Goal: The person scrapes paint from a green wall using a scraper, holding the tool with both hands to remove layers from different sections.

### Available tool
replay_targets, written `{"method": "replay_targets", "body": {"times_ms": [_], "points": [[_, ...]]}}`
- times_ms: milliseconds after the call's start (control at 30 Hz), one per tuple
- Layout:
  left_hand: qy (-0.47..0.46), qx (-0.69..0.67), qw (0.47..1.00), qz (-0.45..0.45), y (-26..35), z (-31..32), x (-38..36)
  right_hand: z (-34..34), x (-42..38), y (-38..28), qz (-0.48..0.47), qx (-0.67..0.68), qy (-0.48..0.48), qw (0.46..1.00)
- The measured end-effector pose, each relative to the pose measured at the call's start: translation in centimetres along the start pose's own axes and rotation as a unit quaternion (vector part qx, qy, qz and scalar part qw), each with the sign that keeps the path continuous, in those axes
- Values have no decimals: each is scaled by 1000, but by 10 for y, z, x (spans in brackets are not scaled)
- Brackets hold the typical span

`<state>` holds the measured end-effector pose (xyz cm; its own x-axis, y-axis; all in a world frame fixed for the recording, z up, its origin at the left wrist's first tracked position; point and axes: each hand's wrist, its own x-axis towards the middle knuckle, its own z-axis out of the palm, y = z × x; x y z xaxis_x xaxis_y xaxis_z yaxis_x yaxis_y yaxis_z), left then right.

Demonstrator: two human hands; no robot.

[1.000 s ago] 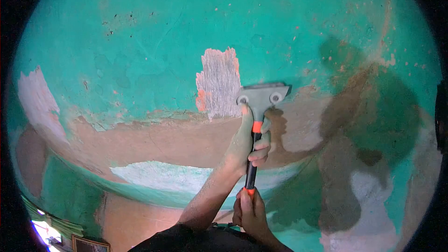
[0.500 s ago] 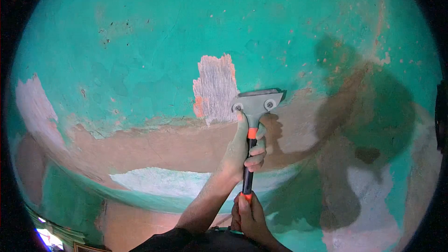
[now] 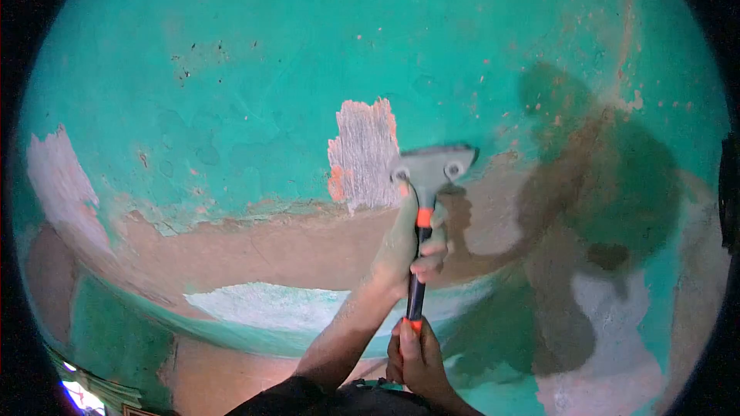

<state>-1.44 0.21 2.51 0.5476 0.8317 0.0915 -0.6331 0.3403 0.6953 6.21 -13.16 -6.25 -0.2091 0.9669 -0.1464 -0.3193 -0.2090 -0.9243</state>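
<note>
A long-handled scraper point(image 3: 433, 166) with a wide grey head and a black-and-orange handle is held against the green painted wall point(image 3: 270, 108). My left hand point(image 3: 412, 243) is wrapped round the upper handle, its thumb stretched up onto the head near a round screw. Lower down, my right hand point(image 3: 418, 354) grips the orange end of the handle. Just left of the scraper head is a scraped pale patch point(image 3: 364, 154) with ragged orange edges. Slight blur softens the head, and its blade edge is hard to make out.
Below the green paint runs a bare brown band point(image 3: 254, 250), with a whitish strip point(image 3: 270, 304) under it. Another pale patch point(image 3: 65, 177) lies at far left. My shadow point(image 3: 601, 185) falls on the right. A bright opening point(image 3: 81, 399) shows at lower left.
The scraper has slid slightly upward relative to the pale patch, with both hands still on it. The whole view has shifted a little, so the wall appears lower and further right.
</note>
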Motion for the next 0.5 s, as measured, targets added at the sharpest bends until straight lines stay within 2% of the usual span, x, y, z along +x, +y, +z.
{"method": "replay_targets", "body": {"times_ms": [67, 367, 467, 500], "points": [[2, -14, 1000, -23, -12, -9, -3, 0, -3, 2, 16, -2, 7, 1000], [14, -16, 1000, 9, -10, -6, -1, -6, 3, 6, -12, -7, -17, 1000], [4, 10, 1000, 15, 1, 3, 5, -2, 9, -6, -50, -19, -10, 998], [5, 10, 1000, 11, -1, 3, 3, -2, 6, -6, -31, -12, -6, 999]]}}
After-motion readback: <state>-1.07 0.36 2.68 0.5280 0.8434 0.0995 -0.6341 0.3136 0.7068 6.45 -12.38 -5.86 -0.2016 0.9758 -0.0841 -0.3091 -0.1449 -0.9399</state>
